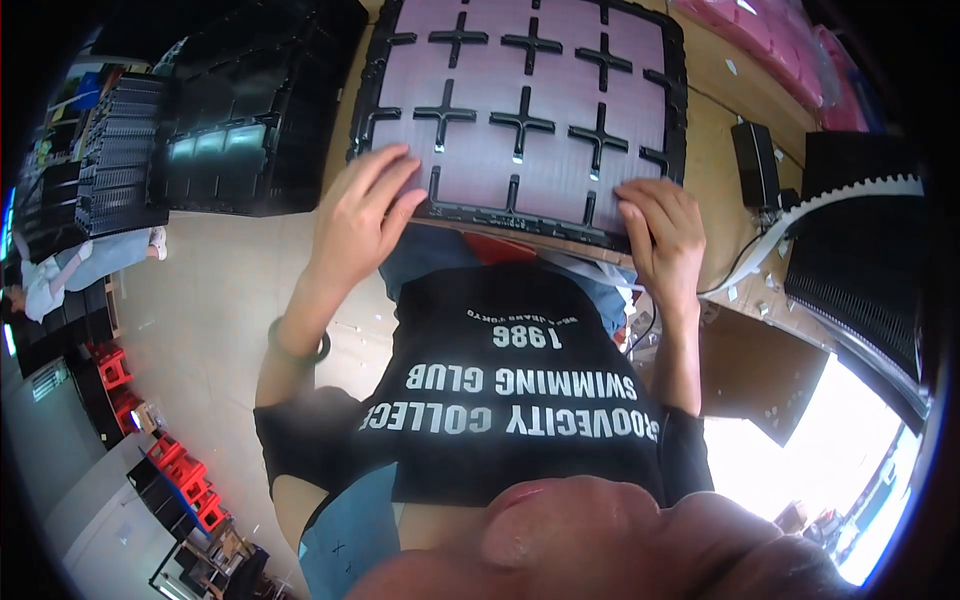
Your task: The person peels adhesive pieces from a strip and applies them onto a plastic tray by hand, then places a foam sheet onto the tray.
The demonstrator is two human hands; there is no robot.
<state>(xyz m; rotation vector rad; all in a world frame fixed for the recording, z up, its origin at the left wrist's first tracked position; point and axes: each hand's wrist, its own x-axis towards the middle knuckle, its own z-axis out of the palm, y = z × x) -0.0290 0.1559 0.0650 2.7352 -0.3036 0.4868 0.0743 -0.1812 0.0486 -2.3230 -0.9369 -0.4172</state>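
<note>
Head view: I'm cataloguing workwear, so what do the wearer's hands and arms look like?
The left hand and right hand are ungloved. A dark round band circles the left forearm; none shows on the right. Black sleeves end near the elbows.

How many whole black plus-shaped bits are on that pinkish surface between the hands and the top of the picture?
6: three lower crosses side by side, and three upper crosses above them. Others may be cut off at the top.
</note>
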